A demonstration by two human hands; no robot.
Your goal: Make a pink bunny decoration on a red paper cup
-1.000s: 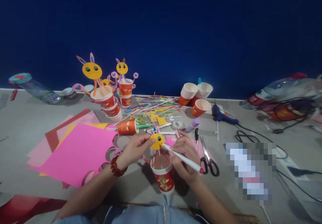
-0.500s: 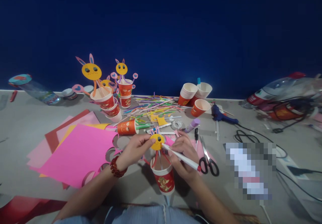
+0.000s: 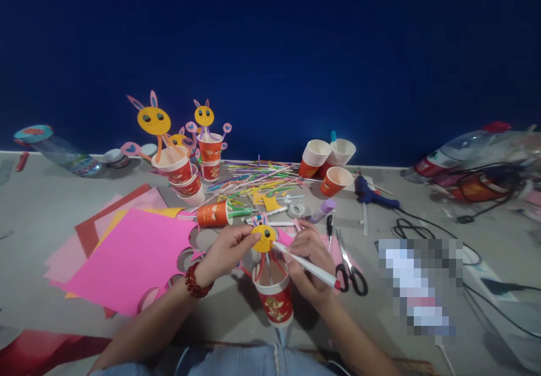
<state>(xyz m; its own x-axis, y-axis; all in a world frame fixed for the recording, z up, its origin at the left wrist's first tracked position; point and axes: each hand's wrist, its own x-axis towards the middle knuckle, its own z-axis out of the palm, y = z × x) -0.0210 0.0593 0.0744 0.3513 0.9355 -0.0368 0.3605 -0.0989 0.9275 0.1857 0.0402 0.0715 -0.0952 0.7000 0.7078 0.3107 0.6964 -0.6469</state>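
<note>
A yellow paper face point(image 3: 265, 242) with small ears stands on red stems above a red paper cup point(image 3: 274, 302) with a gold design. My left hand point(image 3: 233, 247) pinches the face's left edge between thumb and fingers. A white marker with a red end point(image 3: 315, 270) is gripped in my right hand point(image 3: 310, 255), its tip at the lower right edge of the face. One dark eye shows on the face; my left thumb covers part of the other side. Black-handled scissors point(image 3: 353, 277) and a black pen point(image 3: 329, 226) lie just right of my right hand.
Pink, red and yellow paper sheets point(image 3: 131, 257) lie left. Behind them stand finished cup figures point(image 3: 171, 164). Colourful sticks point(image 3: 257, 176), stacked cups point(image 3: 315, 159), a purple glue stick point(image 3: 323, 211) and a blue glue gun point(image 3: 372, 195) with its cord lie further back. Bottles point(image 3: 448, 156) stand at right.
Almost nothing differs. Both hands keep their hold, and the marker tip stays at the lower right of the yellow face.
</note>
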